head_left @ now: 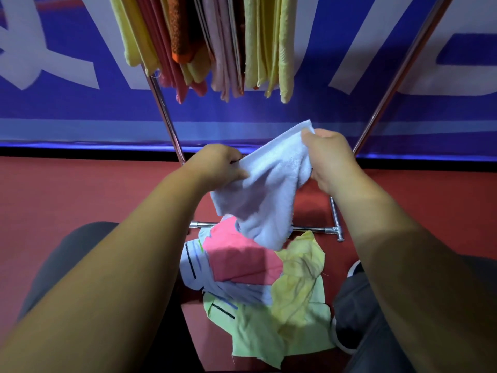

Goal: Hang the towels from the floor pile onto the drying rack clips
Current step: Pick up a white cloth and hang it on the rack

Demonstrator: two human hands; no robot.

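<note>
A pale blue towel (269,189) hangs between my two hands above the floor pile. My left hand (217,164) grips its left edge, and my right hand (329,157) pinches its upper right corner. Below lies the floor pile (258,286): a pink towel (242,262), a yellow towel (301,267), a light green cloth (258,335) and a white striped one (192,265). Above, the drying rack (166,114) carries several hung towels (209,41) in yellow, pink and orange. The clips are out of view.
The rack's chrome legs slant down left and right (390,84), joined by a low crossbar (322,229) on the red floor (67,200). A blue banner with white lettering (67,109) stands behind. My knees (67,254) flank the pile.
</note>
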